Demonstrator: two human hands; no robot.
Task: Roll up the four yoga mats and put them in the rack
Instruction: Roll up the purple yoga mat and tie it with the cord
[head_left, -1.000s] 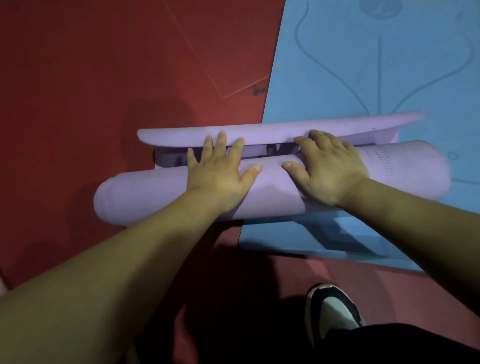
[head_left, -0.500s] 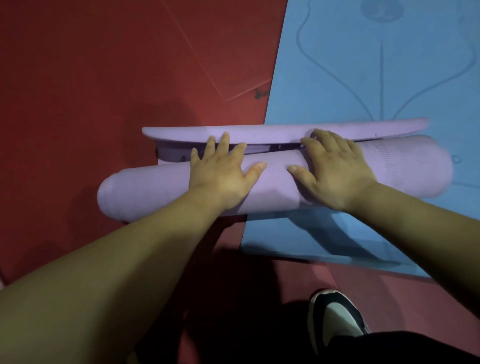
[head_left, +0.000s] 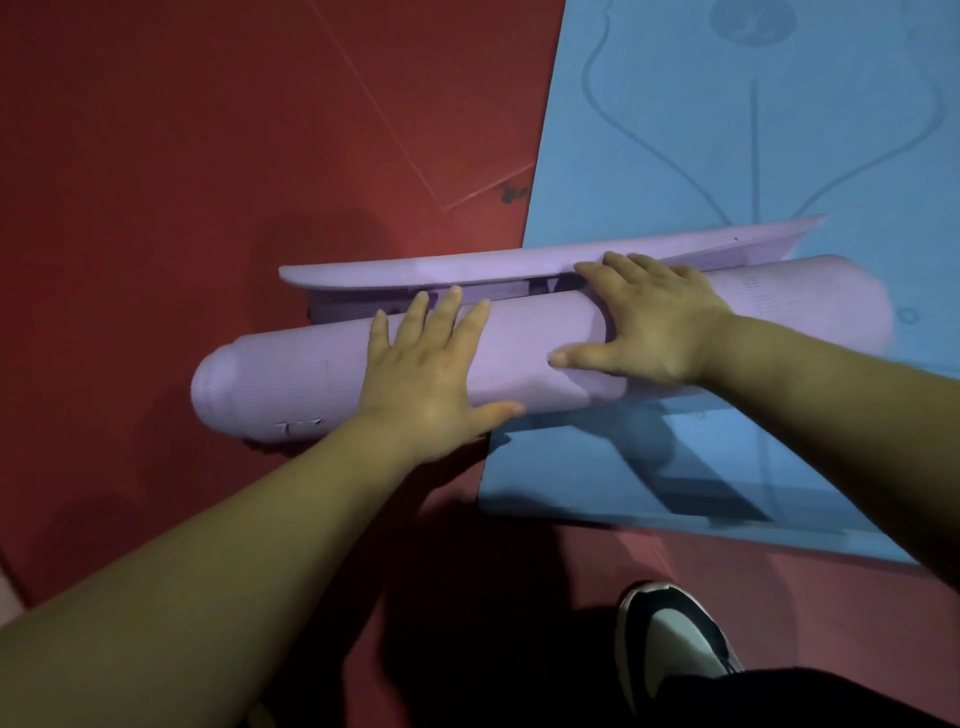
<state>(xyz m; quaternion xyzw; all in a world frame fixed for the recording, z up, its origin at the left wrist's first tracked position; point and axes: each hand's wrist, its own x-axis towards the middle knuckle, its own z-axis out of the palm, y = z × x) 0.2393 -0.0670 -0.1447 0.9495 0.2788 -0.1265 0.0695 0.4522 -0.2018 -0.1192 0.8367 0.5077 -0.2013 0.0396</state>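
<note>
A purple yoga mat (head_left: 291, 384) lies across the middle of the view, almost fully rolled into a thick tube. Its last free end (head_left: 415, 267) curls up as a short flap just beyond the roll. My left hand (head_left: 436, 369) presses flat on top of the roll left of centre, fingers spread and straight. My right hand (head_left: 649, 322) presses on the roll to the right, fingers reaching over its far side toward the flap. A blue yoga mat (head_left: 701, 130) lies flat under the roll's right half and stretches away to the upper right. No rack is in view.
The floor (head_left: 182, 156) is red, with thin seam lines. My shoe (head_left: 670, 639) and dark trouser leg show at the bottom right, near the blue mat's front edge (head_left: 623, 519).
The roll has turned a little further away from me, shortening the free flap. My left hand has slid back toward me on the roll; my right hand has stayed near the far side.
</note>
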